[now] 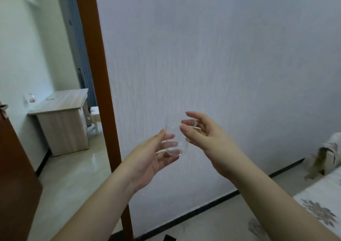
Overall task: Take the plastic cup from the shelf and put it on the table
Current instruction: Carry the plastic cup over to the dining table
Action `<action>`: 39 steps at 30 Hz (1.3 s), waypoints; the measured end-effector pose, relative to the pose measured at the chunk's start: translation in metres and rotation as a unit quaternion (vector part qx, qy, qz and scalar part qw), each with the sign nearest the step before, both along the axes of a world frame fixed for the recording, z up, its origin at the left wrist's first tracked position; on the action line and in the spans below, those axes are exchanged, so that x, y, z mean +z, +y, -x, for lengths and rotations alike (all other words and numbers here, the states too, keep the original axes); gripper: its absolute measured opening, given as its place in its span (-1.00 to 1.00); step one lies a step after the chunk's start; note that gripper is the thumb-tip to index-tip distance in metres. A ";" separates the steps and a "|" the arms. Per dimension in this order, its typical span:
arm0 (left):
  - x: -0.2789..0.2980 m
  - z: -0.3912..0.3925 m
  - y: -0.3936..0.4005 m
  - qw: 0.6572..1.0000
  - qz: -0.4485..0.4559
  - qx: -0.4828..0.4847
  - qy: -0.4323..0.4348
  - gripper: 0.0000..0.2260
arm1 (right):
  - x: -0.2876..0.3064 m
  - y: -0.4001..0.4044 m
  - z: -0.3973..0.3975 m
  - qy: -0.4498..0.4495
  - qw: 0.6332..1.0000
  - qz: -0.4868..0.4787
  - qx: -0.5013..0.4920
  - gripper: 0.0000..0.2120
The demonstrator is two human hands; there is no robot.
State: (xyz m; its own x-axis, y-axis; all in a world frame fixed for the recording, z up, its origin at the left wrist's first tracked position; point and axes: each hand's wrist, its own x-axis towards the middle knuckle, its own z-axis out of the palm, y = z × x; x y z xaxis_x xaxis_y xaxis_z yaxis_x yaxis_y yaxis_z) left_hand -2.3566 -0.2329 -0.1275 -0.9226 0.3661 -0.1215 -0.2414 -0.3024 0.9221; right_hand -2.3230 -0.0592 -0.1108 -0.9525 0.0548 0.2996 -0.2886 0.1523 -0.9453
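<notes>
A clear plastic cup (176,136) is held up in front of the pale wall, tilted with its base toward me and to the left. My left hand (153,157) wraps its fingers around the cup's lower body and base. My right hand (204,135) pinches the cup's rim between thumb and fingers. Through the doorway on the left stands a light wooden table (60,102), well away from both hands. No shelf is in view.
A brown door frame (99,85) runs down just left of my hands, and a dark brown door (16,176) stands open at the far left. A small white container (30,98) sits on the table. A patterned bed (321,202) fills the lower right.
</notes>
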 end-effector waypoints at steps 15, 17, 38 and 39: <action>-0.035 0.149 0.161 0.989 -0.013 -0.141 -0.028 -0.66 | -0.020 0.141 0.094 -0.032 0.991 0.003 -0.133 -0.51; -0.035 0.167 0.190 0.988 -0.002 -0.151 -0.023 -0.66 | -0.023 0.169 0.108 -0.032 0.990 0.001 -0.141 -0.49; -0.026 0.304 0.437 0.965 0.008 -0.255 -0.060 -0.69 | -0.029 0.398 0.221 -0.027 0.972 0.009 -0.232 -0.45; -0.027 0.311 0.447 0.963 0.007 -0.262 -0.059 -0.69 | -0.031 0.406 0.227 -0.026 0.970 0.010 -0.240 -0.44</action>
